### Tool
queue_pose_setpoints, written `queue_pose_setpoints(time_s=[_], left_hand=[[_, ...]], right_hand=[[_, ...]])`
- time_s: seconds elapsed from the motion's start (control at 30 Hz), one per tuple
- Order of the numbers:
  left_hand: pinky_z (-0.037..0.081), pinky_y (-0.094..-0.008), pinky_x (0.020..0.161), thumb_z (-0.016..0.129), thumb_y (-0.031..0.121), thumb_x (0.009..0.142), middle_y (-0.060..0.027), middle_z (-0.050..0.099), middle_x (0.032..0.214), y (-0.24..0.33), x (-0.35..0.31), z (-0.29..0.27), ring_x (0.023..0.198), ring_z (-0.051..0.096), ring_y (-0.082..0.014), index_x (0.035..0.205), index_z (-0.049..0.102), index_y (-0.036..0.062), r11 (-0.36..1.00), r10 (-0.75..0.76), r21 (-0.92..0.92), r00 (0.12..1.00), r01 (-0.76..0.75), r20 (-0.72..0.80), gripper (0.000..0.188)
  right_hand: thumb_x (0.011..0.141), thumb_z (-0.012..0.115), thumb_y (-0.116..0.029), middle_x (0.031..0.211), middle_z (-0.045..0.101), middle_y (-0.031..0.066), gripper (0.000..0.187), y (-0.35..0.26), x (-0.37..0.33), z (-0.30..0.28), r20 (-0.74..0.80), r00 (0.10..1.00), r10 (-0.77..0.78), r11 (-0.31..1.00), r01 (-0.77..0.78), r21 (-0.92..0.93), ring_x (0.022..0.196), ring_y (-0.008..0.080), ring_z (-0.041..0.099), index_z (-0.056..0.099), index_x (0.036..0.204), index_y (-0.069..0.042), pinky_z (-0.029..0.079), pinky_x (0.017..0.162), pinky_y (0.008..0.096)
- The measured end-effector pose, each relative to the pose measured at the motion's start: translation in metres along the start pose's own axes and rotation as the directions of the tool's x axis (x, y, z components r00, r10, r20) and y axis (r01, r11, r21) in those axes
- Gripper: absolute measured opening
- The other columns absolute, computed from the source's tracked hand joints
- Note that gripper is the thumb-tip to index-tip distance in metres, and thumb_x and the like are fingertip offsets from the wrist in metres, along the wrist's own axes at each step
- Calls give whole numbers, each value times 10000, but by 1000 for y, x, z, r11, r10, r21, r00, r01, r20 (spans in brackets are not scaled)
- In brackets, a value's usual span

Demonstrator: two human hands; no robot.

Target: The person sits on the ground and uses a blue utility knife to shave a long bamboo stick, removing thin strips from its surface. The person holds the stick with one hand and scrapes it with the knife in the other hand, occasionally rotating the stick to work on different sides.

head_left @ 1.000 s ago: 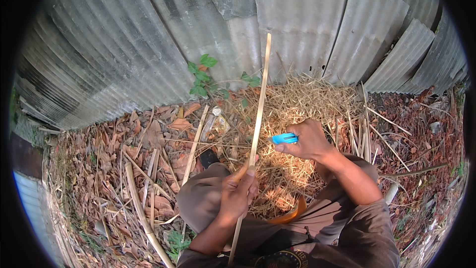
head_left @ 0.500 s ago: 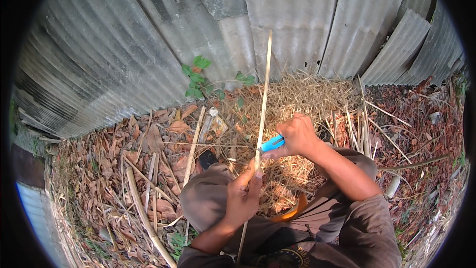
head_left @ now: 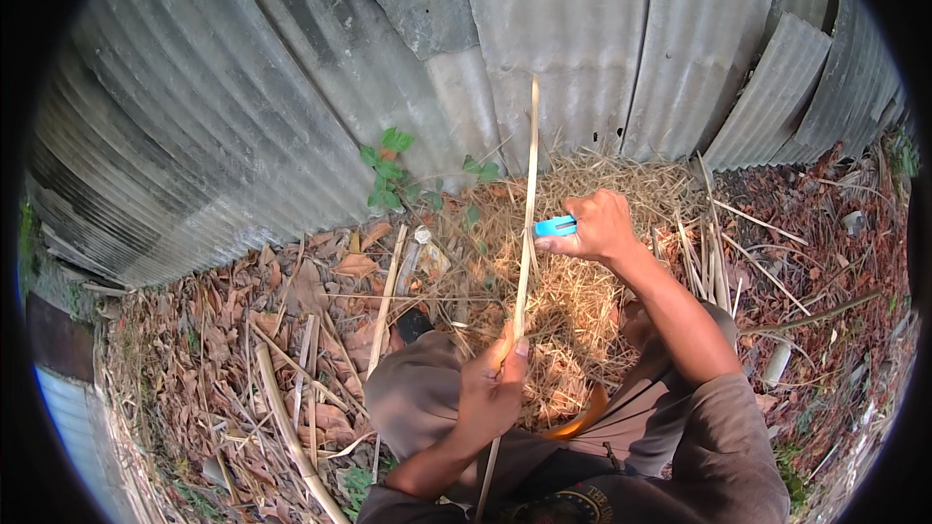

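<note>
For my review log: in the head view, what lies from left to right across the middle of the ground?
Dry brown fallen leaves → loose pale split stick on the ground → left hand gripping the long thin bamboo strip → blue-handled tool → right hand holding it → bundle of pale sticks.

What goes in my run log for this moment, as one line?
left hand: grips bamboo strip | right hand: blue-handled knife against strip | ground: straw
</note>
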State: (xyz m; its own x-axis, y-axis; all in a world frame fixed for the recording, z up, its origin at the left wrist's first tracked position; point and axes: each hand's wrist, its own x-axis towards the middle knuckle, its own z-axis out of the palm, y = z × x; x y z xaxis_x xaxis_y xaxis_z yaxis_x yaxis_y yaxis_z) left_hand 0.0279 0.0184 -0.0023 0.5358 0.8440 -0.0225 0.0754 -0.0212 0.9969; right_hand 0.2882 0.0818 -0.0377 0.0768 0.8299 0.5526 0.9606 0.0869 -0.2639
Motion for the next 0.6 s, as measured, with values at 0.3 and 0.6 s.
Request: queue_pose_setpoints(time_s=[0.3, 0.6], left_hand=[[283, -194, 495, 507, 147, 973, 71, 388, 661, 1, -11, 0, 598, 327, -3, 1037, 568, -27, 992, -106, -61, 992, 110, 69, 195], [329, -205, 499, 504, 134, 973, 44, 443, 644, -1, -27, -4, 574, 378, -21, 1143, 567, -28, 992, -85, 109, 980, 66, 179, 244]], right_hand=[[607, 576, -812, 440, 522, 116, 734, 26, 12, -7, 119, 986, 115, 991, -107, -75, 452, 319, 578, 617, 527, -84, 465, 463, 439], [672, 495, -813, 561, 585, 192, 804, 73, 23, -13, 10, 941, 338, 933, -334, -135, 613, 367, 630, 700, 699, -36, 489, 589, 476]])
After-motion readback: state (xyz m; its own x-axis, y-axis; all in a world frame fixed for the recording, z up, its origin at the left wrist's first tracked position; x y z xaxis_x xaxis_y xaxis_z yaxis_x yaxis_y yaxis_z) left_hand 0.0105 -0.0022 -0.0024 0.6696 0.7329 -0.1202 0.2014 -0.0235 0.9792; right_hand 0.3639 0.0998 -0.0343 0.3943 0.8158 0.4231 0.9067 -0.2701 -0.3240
